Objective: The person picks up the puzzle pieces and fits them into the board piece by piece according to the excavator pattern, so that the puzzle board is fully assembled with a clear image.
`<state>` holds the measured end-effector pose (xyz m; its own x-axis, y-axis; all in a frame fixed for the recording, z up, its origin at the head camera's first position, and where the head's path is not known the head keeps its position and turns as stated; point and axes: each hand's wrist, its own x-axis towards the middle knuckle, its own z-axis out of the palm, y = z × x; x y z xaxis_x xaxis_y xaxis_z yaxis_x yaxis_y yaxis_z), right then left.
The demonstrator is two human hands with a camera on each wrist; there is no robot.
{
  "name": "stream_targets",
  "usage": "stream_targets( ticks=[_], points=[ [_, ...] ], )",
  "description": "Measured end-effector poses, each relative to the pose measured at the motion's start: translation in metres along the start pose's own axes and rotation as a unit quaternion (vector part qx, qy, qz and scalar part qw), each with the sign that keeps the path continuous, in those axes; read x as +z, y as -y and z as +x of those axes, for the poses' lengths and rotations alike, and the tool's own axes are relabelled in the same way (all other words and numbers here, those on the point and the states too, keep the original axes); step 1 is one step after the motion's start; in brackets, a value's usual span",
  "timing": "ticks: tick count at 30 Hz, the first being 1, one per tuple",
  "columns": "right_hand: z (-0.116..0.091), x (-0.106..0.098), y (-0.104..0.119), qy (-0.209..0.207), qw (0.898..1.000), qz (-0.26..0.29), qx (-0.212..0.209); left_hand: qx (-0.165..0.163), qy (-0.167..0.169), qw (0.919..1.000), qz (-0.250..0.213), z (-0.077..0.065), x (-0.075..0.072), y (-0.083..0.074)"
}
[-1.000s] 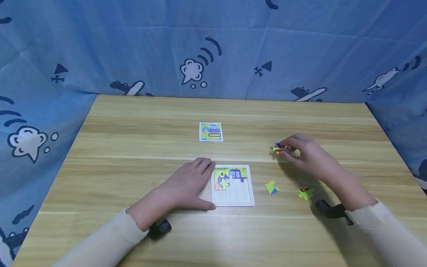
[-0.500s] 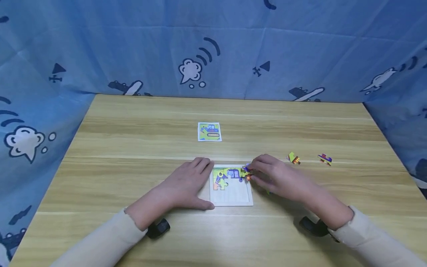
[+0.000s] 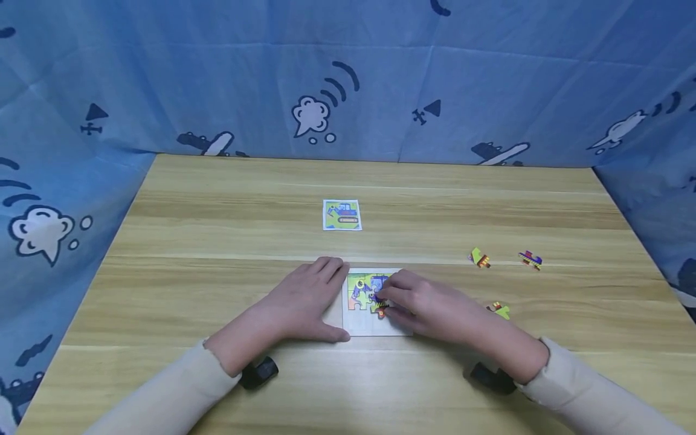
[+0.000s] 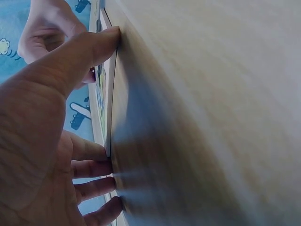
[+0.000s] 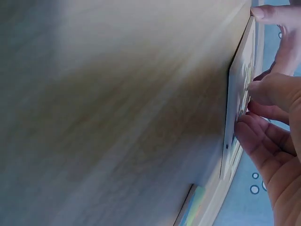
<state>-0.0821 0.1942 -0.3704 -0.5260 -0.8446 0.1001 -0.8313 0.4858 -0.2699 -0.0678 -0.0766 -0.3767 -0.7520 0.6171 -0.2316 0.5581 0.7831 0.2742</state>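
Note:
A square white puzzle tray [image 3: 375, 331], partly filled with picture pieces along its back and left, lies on the table. My left hand [image 3: 312, 299] spans the tray's left side, thumb at the front corner and forefinger at the back one; the left wrist view shows these fingertips [image 4: 110, 37] right at the tray's edge. My right hand [image 3: 424, 302] is over the tray's right half, pinching a yellow, purple and orange puzzle piece [image 3: 380, 312] low over the middle. That hand covers much of the tray's right side.
A small picture card [image 3: 342, 215] of a blue digger lies behind the tray. To the right are loose puzzle pieces: a green one [image 3: 480, 258], a purple one [image 3: 530, 260] and another green one [image 3: 498, 310] partly behind the right forearm. A blue patterned curtain [image 3: 244, 78] hangs behind the table.
My right hand has carried the puzzle piece left from the table's right side, past the tray's back right corner, to the tray's middle. The left hand stays at the tray's left edge.

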Motion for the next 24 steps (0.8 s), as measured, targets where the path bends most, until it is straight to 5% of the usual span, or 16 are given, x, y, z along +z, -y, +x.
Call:
stream_targets(
  ticks=[24],
  points=[
    [0.011, 0.003, 0.009, 0.019, 0.999, -0.04, 0.024, -0.001, 0.003, 1.0, 0.003, 0.001, 0.001, 0.0]
  ],
)
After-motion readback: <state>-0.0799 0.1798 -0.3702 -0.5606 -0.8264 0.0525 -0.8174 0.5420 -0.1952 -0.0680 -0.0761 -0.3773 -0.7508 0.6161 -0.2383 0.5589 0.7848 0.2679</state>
